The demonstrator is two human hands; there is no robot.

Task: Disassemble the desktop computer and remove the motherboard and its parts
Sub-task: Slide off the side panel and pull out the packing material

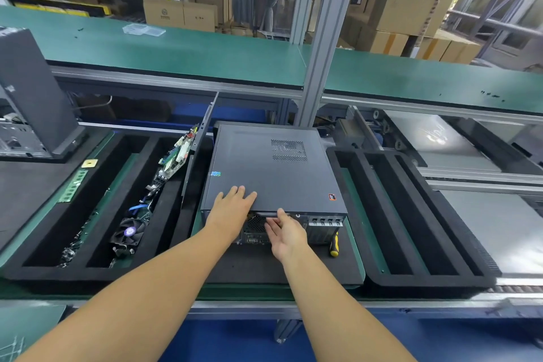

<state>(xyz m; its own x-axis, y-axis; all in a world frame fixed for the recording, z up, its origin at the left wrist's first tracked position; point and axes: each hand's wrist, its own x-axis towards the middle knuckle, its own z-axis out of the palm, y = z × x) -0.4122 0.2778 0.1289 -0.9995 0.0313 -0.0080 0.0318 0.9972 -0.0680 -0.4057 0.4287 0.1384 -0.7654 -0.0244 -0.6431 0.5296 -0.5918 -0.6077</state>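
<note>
We had the desktop computer lying on its side on the bench, directly under our hands. Our left hand lay flat and wide on the side panel. Just nearer us, our right hand set fairly straight fingers against the panel's rear lip, gripping nothing. If screws still held the panel, a hard pull could slip our fingers onto the rear metalwork, or jerk the case toward the screwdriver right of that hand.
</note>
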